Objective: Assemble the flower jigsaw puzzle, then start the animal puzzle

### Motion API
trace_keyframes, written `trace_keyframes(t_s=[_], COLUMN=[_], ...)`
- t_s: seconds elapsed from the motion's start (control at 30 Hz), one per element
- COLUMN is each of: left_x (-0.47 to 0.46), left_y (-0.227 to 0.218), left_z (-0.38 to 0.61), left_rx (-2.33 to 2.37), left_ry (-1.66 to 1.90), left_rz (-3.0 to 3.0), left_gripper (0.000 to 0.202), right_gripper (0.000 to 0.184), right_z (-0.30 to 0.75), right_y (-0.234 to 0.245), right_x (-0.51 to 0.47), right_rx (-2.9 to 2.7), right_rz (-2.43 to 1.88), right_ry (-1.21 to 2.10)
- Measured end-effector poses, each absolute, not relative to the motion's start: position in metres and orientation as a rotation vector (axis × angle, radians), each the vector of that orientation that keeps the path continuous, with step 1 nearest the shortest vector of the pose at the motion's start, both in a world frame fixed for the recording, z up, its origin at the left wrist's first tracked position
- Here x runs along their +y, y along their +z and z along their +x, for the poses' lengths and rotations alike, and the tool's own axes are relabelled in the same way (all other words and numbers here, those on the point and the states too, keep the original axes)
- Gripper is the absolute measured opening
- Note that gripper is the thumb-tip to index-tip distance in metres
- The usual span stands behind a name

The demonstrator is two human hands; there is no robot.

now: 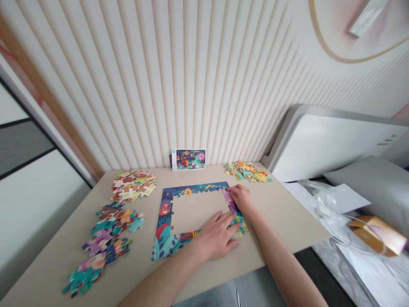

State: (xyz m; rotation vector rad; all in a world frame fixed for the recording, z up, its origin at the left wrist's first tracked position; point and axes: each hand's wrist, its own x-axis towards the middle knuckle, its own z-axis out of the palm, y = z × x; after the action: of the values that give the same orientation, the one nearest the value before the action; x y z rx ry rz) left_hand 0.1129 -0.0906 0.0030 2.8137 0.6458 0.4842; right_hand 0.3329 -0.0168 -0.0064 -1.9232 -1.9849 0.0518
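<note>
Puzzle border (166,211) at middle of table (287,221), centre unfilled. Left hand (217,236) flat, fingers spread, pinning lower right corner, holding nothing. Right hand (242,198) curled over purple piece (228,195) on right side; pinched or merely pressed, impossible to tell. Best seated by pressing straight down, tabs aligned, border kept from sliding.

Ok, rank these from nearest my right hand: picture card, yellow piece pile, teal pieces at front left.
1. Yellow piece pile, just behind the right hand.
2. Picture card, against the wall, back centre.
3. Teal pieces, far front left.
</note>
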Motion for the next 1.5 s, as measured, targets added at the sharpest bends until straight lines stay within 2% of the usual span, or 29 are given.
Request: trace_keyframes(t_s=[0.33,1.5], left_x=[-0.088,-0.089], left_y=[0.003,0.006], left_z=[0.114,0.115], left_rx=[0.651,0.638], left_ry=[0.505,0.492], left_rz=[2.867,2.864], left_gripper=[0.049,0.053], right_gripper=[0.04,0.039], right_z=[0.325,0.312], right_y=[0.001,0.003], right_x=[-0.021,-0.02], right_rx=[-2.145,-2.134], right_rz=[-1.972,-1.904], right_ry=[-0.072,-0.045])
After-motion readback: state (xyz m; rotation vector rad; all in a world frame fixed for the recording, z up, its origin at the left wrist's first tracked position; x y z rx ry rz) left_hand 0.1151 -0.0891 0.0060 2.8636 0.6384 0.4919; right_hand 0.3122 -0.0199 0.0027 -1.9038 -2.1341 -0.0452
